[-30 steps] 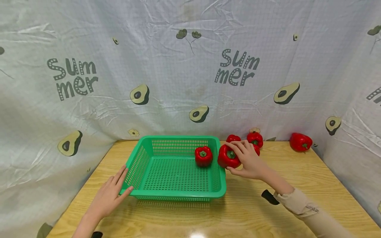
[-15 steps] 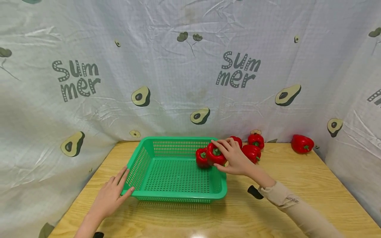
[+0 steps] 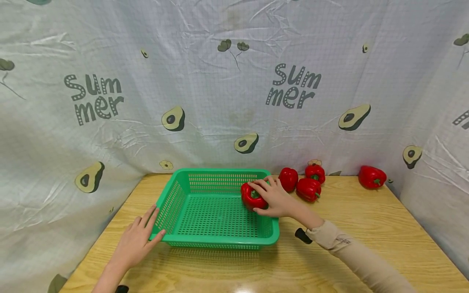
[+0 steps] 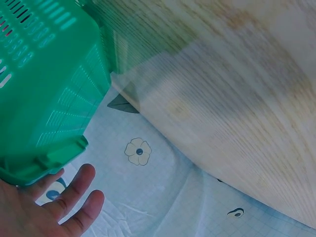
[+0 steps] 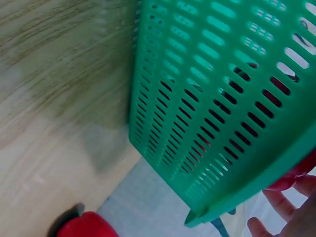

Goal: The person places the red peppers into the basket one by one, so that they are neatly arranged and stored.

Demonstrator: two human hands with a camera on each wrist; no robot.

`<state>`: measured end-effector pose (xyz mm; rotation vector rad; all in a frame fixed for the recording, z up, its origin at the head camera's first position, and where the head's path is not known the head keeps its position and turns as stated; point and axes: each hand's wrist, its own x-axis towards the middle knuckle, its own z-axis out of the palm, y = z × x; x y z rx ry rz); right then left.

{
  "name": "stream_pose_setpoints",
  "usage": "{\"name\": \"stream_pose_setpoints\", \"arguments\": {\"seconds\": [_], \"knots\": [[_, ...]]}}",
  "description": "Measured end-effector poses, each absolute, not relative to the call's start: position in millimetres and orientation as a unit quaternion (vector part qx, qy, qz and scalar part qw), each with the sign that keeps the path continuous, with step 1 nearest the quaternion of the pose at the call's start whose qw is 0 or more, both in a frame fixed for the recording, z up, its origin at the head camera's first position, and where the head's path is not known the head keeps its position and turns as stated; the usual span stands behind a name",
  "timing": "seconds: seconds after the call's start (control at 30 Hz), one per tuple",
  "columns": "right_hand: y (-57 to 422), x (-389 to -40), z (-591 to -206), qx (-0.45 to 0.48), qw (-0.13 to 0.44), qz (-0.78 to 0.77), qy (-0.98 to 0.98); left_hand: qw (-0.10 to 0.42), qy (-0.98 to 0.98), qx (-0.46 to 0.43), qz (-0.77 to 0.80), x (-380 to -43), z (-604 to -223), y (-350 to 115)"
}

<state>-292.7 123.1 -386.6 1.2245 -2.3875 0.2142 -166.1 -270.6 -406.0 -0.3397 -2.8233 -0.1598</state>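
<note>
Got the right hand (image 3: 275,199) curled round a red pepper (image 3: 252,202), inside the right end of a green basket (image 3: 220,241). Got the left hand (image 3: 133,243) resting on the basket's left rim, fingers pretty straight. Just past the right hand, seeing three more peppers (image 3: 308,189) bunched on the table (image 3: 366,224), plus a lone pepper (image 3: 371,177) farther right, near the patterned cloth (image 3: 205,101).

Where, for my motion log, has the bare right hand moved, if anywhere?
Yes: the right hand moved left, reaching over the green rectangular plastic basket.
</note>
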Motion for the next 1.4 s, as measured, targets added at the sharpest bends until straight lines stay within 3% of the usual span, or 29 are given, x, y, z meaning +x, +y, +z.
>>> {"name": "stream_pose_setpoints", "arguments": {"seconds": [0.5, 0.93, 1.4], "knots": [[111, -291, -386, 0.431, 0.082, 0.024, -0.898, 0.154, -0.978, -0.126, -0.064, -167, -409, -272], [99, -292, -383, 0.408, 0.017, -0.017, -0.913, 0.150, -0.978, -0.125, -0.072, -167, -408, -271], [93, -291, -383, 0.395, -0.005, -0.027, -0.918, 0.145, -0.979, -0.122, -0.078, -166, -407, -271]]}}
